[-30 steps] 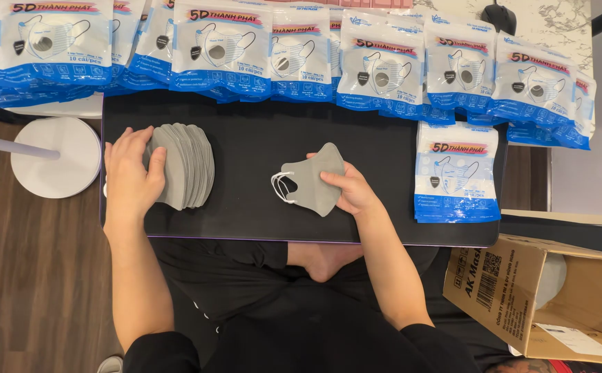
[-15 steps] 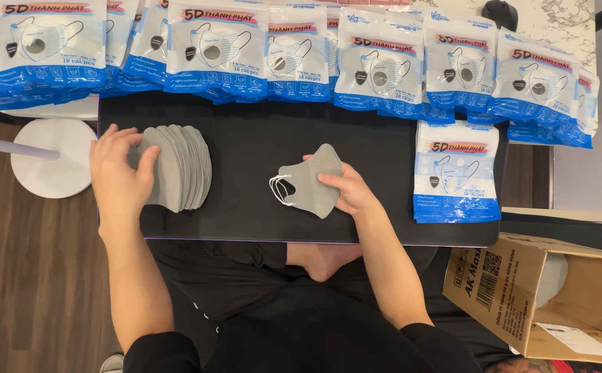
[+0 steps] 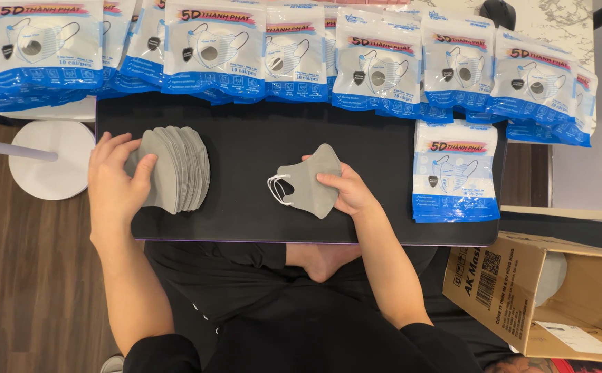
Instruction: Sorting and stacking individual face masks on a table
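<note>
A fanned stack of grey face masks (image 3: 180, 169) lies on the left part of a black table (image 3: 245, 148). My left hand (image 3: 116, 183) rests on the stack's left side, fingers curled over the nearest mask. My right hand (image 3: 348, 192) holds a small bundle of grey masks (image 3: 308, 181) with white ear loops near the table's middle, thumb on top. The bundle lies flat against the tabletop.
Rows of blue-and-white mask packets (image 3: 377, 65) line the table's far edge, and one packet (image 3: 456, 171) lies alone at the right. A white round stool (image 3: 52, 162) stands at the left. An open cardboard box (image 3: 546, 293) sits at the lower right on the floor.
My left hand has slid from the top of the stack to its left side. The right hand and its bundle have barely moved.
</note>
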